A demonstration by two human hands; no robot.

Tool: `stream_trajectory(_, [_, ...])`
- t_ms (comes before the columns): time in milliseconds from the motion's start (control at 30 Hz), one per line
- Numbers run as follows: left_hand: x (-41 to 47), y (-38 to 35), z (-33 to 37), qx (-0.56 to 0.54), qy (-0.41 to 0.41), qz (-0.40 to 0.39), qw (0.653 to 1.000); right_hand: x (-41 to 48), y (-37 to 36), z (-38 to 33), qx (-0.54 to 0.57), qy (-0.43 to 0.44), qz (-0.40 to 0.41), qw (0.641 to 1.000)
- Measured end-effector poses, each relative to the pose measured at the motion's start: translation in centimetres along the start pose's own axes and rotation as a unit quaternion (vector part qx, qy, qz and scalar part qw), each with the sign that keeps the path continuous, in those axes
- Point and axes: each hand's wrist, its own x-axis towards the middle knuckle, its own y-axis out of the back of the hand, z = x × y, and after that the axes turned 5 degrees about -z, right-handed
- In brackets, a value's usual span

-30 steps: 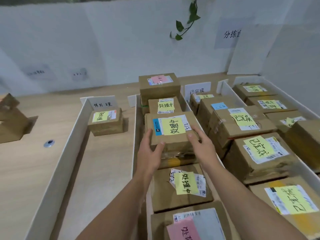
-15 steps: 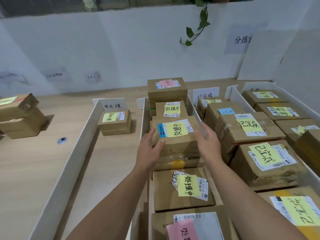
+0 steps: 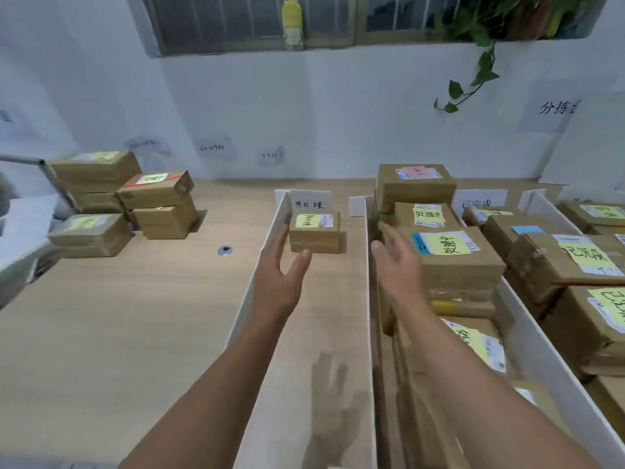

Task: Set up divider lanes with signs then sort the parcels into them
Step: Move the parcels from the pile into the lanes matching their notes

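Note:
My left hand (image 3: 282, 275) hovers open over the left lane, just in front of a lone small parcel (image 3: 314, 231) with a yellow note. My right hand (image 3: 399, 269) is open too, beside the white divider (image 3: 370, 265) and left of a stacked parcel (image 3: 453, 262) with a yellow note in the middle lane. Neither hand holds anything. A white sign (image 3: 309, 201) stands at the head of the left lane, another sign (image 3: 480, 199) behind the middle and right lanes. Several labelled parcels (image 3: 568, 262) fill the right lane.
A pile of unsorted parcels (image 3: 125, 198) sits at the table's far left. A small round object (image 3: 225, 250) lies on the wooden table (image 3: 101, 316). The left lane's outer divider (image 3: 257, 282) runs under my left forearm. A white wall with paper notes stands behind.
Both hands have let go of the stacked parcel in the middle lane and swung left, opening. The view has turned left and up, bringing the unsorted pile and window into sight.

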Motion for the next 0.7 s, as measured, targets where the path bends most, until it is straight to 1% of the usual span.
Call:
stream_trajectory(133, [-2.5, 9.9, -2.3, 0.048, 0.012, 0.043, 0.998, -3.3, -8.0, -2.3, 0.004, 0.024, -0.057, 0.998])
stream_trajectory(233, [-4.1, 16.8, -3.7, 0.069, 0.031, 0.074, 0.994, -5.9, -14.1, -4.5, 0.010, 0.019, -0.101, 0.995])
stream_trajectory(333, [-5.4, 22.4, -4.5, 0.088, 0.043, 0.101, 0.990, -8.4, -19.4, -6.2, 0.020, 0.030, -0.171, 0.985])
stream_trajectory(433, [-6.2, 26.9, -5.8, 0.094, 0.054, 0.126, 0.986, -9.6, -24.1, -7.2, 0.014, 0.042, -0.223, 0.974])
stream_trajectory(567, [-6.7, 31.1, -8.1, 0.089, 0.080, 0.150, 0.981, -10.2, -29.0, -7.8, 0.016, 0.042, -0.251, 0.967])
stream_trajectory(700, [-5.6, 34.5, -10.3, 0.082, 0.100, 0.160, 0.979, -9.4, -33.6, -7.7, 0.035, 0.025, -0.270, 0.962])
